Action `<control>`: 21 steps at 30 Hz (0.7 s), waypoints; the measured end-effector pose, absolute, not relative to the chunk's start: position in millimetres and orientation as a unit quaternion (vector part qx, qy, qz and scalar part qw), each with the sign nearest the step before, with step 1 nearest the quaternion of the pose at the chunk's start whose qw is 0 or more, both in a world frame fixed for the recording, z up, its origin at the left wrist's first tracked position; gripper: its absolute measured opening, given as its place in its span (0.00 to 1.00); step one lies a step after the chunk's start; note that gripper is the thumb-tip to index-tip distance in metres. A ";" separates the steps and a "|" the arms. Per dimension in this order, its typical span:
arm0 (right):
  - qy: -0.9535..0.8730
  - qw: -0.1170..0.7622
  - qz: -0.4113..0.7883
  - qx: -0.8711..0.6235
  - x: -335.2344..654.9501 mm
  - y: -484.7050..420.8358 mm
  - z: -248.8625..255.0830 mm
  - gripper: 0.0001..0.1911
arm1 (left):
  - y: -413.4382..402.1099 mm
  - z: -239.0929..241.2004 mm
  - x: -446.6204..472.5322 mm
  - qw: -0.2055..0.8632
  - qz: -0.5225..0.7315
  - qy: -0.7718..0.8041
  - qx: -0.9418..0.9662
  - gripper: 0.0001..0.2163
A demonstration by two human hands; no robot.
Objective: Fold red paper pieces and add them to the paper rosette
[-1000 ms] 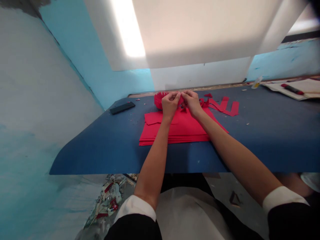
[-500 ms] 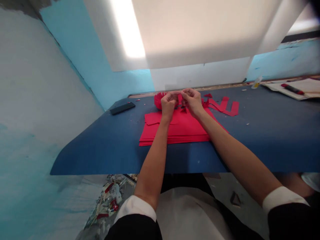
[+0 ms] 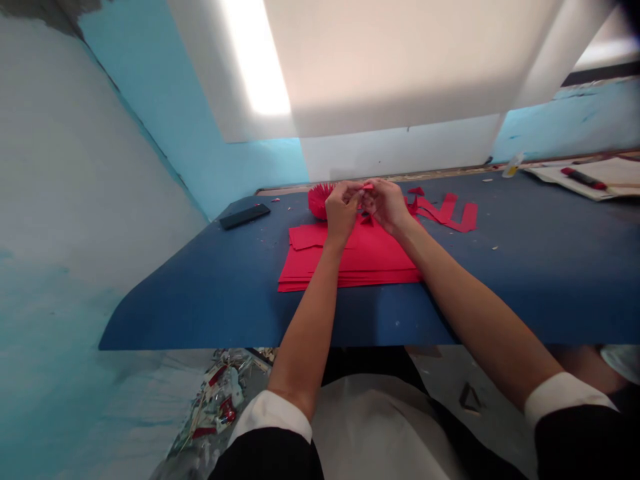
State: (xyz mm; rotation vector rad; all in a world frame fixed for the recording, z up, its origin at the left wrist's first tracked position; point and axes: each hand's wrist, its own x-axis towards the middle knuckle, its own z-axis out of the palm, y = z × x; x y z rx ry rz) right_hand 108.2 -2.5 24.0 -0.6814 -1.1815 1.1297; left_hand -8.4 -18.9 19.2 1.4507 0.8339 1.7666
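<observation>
Above a stack of red paper sheets (image 3: 380, 257), a small folded piece of red paper (image 3: 368, 187) is pinched between my fingers. My left hand (image 3: 343, 208) grips it from the left, and my right hand (image 3: 389, 205) from the right, with the fingertips almost meeting. A spiky red paper ball (image 3: 318, 201) sits just behind my left hand, partly hidden by it. Small folded red triangles (image 3: 367, 219) lie on the stack under my hands. A smaller red paper piece (image 3: 304, 237) rests on the stack's left side.
Red paper strips (image 3: 463, 219) lie right of the stack on the blue-covered table (image 3: 200, 287). A dark phone (image 3: 245, 217) is at the left. Toward the back right are a small glue bottle (image 3: 513, 165), a notebook (image 3: 613, 175) and a red-and-black marker (image 3: 583, 178). Litter (image 3: 220, 393) covers the floor.
My hands have shifted their grip on the small red piece, which now shows flat and folded between the fingertips. My left fingers have curled in closer to my right hand.
</observation>
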 end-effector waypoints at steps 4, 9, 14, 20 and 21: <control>-0.500 0.642 0.504 -0.290 106.2 -6.9 25.9 0.14 | -13.1 16.1 -8.6 0.330 0.694 0.334 0.546 0.09; -0.521 0.650 0.466 -0.296 103.9 -4.7 22.2 0.17 | -12.4 16.6 -6.5 0.338 0.698 0.318 0.545 0.09; -0.569 0.646 0.410 -0.300 103.9 -2.9 17.1 0.19 | -7.7 14.5 -9.3 0.347 0.701 0.326 0.532 0.08; -0.575 0.664 0.367 -0.305 105.3 -2.1 16.2 0.17 | -4.0 13.1 -13.1 0.310 0.719 0.338 0.522 0.09; -0.572 0.670 0.357 -0.311 105.8 -1.8 16.4 0.16 | -4.9 13.6 -12.3 0.309 0.716 0.335 0.529 0.09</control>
